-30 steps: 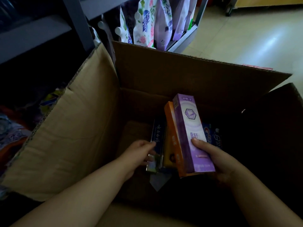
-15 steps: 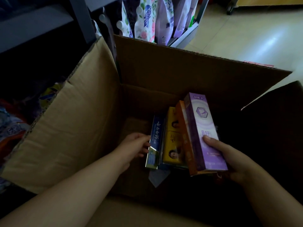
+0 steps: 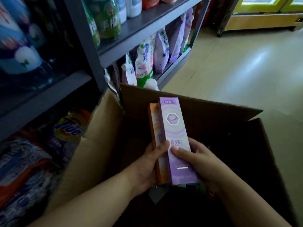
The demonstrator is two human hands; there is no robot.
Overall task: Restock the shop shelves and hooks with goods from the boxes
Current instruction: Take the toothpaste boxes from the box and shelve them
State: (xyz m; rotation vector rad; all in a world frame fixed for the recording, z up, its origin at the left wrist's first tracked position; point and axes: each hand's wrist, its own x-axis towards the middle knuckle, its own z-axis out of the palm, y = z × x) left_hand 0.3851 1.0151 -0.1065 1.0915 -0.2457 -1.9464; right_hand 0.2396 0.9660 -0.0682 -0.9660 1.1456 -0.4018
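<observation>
**Two cartons held over the open box**

We see a purple carton held upright and slightly tilted above the open cardboard box, with an orange carton pressed flat against its left side. The two are gripped together as a stack. Our left hand wraps the orange side from below, its thumb curled over onto the purple face. Our right hand clasps the purple carton from the other side, thumb lying across the front and fingers curled round behind. Both hands sit low on the cartons, near their bottom ends.

Inside the box all is dark; we cannot tell what lies there. Its left flap leans out toward the shelving. A grey metal shelf unit stands beyond, with floral refill pouches on its lower level, just behind the box, and green bottles above. Tide detergent bags lie at the lower left. Pale floor spreads to the right.
</observation>
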